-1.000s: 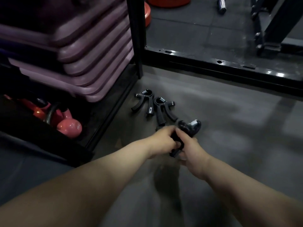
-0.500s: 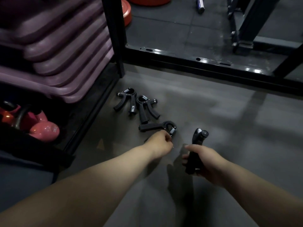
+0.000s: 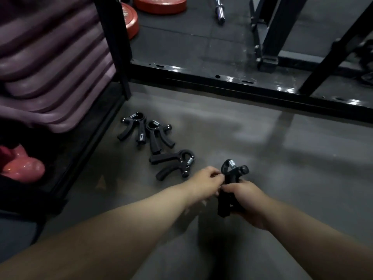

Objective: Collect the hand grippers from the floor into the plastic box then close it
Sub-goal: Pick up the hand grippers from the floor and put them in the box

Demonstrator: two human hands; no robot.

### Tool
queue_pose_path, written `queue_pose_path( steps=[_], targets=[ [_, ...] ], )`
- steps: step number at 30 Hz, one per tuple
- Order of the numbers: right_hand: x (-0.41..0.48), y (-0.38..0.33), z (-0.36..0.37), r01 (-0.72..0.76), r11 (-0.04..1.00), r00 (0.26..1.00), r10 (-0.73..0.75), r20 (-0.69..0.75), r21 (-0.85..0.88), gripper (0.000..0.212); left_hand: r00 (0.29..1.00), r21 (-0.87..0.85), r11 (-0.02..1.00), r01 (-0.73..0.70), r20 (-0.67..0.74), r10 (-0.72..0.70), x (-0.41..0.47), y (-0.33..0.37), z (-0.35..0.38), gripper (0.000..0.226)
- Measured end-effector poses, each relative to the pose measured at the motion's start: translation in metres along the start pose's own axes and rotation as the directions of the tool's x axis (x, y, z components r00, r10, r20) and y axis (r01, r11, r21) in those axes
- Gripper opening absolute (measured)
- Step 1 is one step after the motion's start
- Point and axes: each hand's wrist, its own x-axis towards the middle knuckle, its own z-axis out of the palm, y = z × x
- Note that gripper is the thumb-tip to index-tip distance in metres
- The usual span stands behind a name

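My right hand (image 3: 245, 201) is closed around the handles of a black hand gripper (image 3: 232, 174), held upright just above the grey floor. My left hand (image 3: 207, 181) is beside it, fingertips pinched against that gripper's upper handle. Three more black hand grippers lie on the floor to the left: one nearest my left hand (image 3: 171, 163), one in the middle (image 3: 158, 136), and the farthest (image 3: 133, 128) by the rack. No plastic box is in view.
A black rack post (image 3: 113, 45) stands at the left, with stacked purple pads (image 3: 50, 63) and a pink kettlebell (image 3: 24, 167) low on the rack. A black steel frame bar (image 3: 232, 81) crosses the floor ahead. Red weight plates (image 3: 159, 5) and a barbell end (image 3: 220, 11) lie beyond.
Half a second ago my left hand was by the nearest gripper on the floor, apart from my right. It has moved right and now touches the gripper that my right hand holds.
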Motion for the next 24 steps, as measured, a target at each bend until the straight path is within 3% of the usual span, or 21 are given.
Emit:
queue_pose_path(
  steps=[4,6,9,14,17,19,24],
  targets=[
    [-0.015,-0.001,-0.009,0.144,0.986,0.987,-0.136,0.089,-0.089,0.044,0.972,-0.19,0.976,0.106,0.228,-0.061,-0.012,0.02,0.017,0.021],
    [-0.022,0.0,-0.021,0.169,0.981,0.98,-0.157,0.12,-0.096,0.055,0.964,-0.284,0.951,0.124,0.26,-0.048,-0.012,0.019,0.024,0.017],
    [-0.037,-0.004,-0.042,0.151,0.988,0.987,-0.148,0.069,-0.041,0.048,0.969,-0.381,0.916,0.123,0.247,-0.028,-0.009,0.02,0.031,0.017],
    [-0.068,0.005,-0.093,0.088,0.996,0.99,-0.091,-0.108,-0.026,0.038,0.954,-0.239,0.971,0.018,0.295,0.055,-0.017,0.049,0.073,0.026],
    [-0.096,0.013,-0.131,0.045,0.996,0.979,-0.059,-0.193,-0.077,0.033,0.948,-0.111,0.99,-0.089,0.295,0.118,-0.018,0.074,0.113,0.008],
    [-0.123,0.018,-0.167,0.055,0.998,0.965,-0.064,-0.254,-0.044,0.029,0.939,-0.138,0.987,-0.089,0.32,0.129,-0.023,0.099,0.143,0.008],
    [-0.185,0.034,-0.262,0.141,0.987,0.921,-0.101,-0.376,0.08,0.024,0.842,-0.121,0.97,-0.212,0.481,0.245,-0.053,0.17,0.214,0.018]
  ],
)
